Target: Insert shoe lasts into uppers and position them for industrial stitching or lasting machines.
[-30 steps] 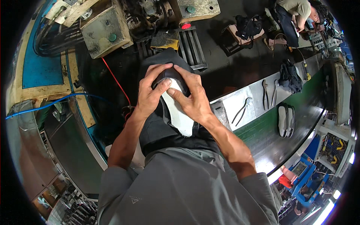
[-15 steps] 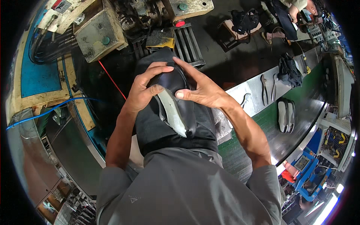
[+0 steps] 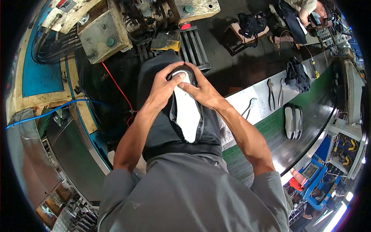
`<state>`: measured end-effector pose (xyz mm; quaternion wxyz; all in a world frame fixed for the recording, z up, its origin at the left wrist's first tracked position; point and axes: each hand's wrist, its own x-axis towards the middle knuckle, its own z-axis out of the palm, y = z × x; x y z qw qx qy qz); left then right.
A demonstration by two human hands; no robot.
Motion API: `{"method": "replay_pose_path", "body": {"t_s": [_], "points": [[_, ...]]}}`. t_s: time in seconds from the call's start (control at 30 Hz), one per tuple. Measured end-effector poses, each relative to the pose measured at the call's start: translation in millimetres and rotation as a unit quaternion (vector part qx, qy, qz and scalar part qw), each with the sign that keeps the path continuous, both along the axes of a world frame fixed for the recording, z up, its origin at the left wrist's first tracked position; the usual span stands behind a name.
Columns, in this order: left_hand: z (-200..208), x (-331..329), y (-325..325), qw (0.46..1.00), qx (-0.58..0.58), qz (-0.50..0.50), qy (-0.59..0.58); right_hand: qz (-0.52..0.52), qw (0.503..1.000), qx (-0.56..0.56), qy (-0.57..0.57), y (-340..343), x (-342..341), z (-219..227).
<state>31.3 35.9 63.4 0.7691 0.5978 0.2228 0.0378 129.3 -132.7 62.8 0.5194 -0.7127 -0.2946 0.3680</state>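
A black shoe upper lies lengthwise over my dark-clothed lap, its white underside facing up. Its toe end points away from me, and the narrower heel end is near my waist. My left hand is wrapped round the left of the toe, with its thumb pressed on the white underside. From the other side my right hand grips the same toe, its thumb beside the left one. The fingertips of both hands meet over the far end of the toe and are partly hidden.
To the right runs a green conveyor belt carrying a pair of shoes. Pliers lie on its metal edge near a black cloth bundle. Ahead stands a machine with a control box. A person's hand shows far right.
The shoe upper has been rolled so its white underside now faces up, where its dark side showed before. Both thumbs have come together on the underside at the toe.
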Motion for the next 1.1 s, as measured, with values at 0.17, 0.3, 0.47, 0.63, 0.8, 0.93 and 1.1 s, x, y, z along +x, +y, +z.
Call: {"method": "replay_pose_path", "body": {"t_s": [0.17, 0.3, 0.47, 0.63, 0.8, 0.93, 1.1], "points": [[-24, -23, 2, 0.967, -0.247, 0.052, -0.035, -0.018, 0.983, 0.023, 0.179, -9, 10, 2], [-32, -33, -27, 0.959, -0.26, 0.1, -0.06, -0.022, 0.976, 0.032, 0.214, -8, 9, -6], [-39, -29, -35, 0.993, -0.087, 0.073, -0.009, -0.022, 0.986, -0.005, 0.164, -7, 11, -9], [-46, -33, -22, 0.985, -0.16, 0.044, -0.04, -0.057, 0.884, 0.129, 0.445, -25, 11, -16], [-44, -22, -23, 0.994, -0.095, 0.047, -0.035, -0.101, 0.905, 0.088, 0.403, -15, 9, -12], [-44, -16, -23, 0.995, -0.092, 0.038, -0.03, -0.068, 0.928, 0.06, 0.361, -8, 17, -17], [-34, -37, -40, 1.0, 0.001, -0.017, 0.018, -0.126, 0.968, 0.014, 0.217, -35, -18, -20]]}}
